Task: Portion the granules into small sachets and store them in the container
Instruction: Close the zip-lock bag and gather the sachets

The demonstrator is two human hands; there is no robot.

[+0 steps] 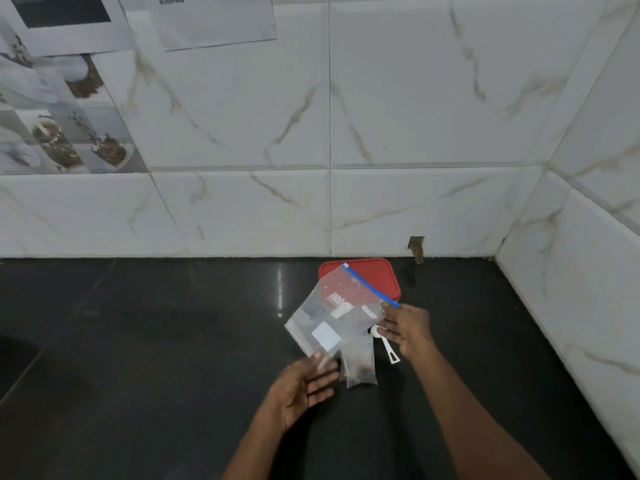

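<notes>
Clear zip bag [332,317], blue strip [370,285] on top, is tilted over the bench [156,341], in front of the red-lidded container [377,275]. Your right hand [408,329] pinches its corner by the strip. Your left hand [301,389] is open, straight fingers touching the bag's lower edge. Small sachet [358,365] of dark granules [360,370] lies partly under the bag. White scoop [388,348] lies by your right hand. Tiled wall [415,133] stands behind.

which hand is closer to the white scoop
Right. The right hand is just right of the scoop, fingers by its bowl, while pinching the bag. The left hand is farther, beyond the sachet on the scoop's left.
</notes>
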